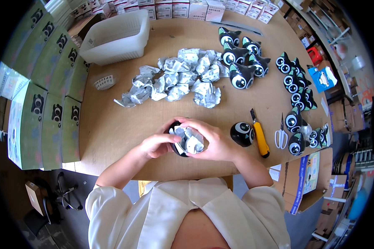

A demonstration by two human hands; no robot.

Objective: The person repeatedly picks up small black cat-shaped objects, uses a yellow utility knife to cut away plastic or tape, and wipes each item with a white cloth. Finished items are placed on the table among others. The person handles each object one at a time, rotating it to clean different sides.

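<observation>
In front of my chest, both hands cup a black, rounded hollow shell [177, 151] with crumpled grey-white paper [194, 143] at its opening. My left hand [157, 144] wraps the shell's left side, its thumb resting on the paper. My right hand [218, 143] curls round the right side, fingers over the top edge. Most of the shell is hidden by the hands and paper. Right of them lies a black piece with big white eyes [242, 134]. Beside it are a yellow utility knife [260, 139] with its blade out and white-handled scissors [281, 136].
Beyond my hands lies a heap of crumpled paper [176, 77]. Black cat-head figures [242, 76] cluster behind and along the right edge. A white plastic basket [116, 41] and a small white holed piece [104, 82] stand left. Green boxes [52, 120] are stacked at the left edge.
</observation>
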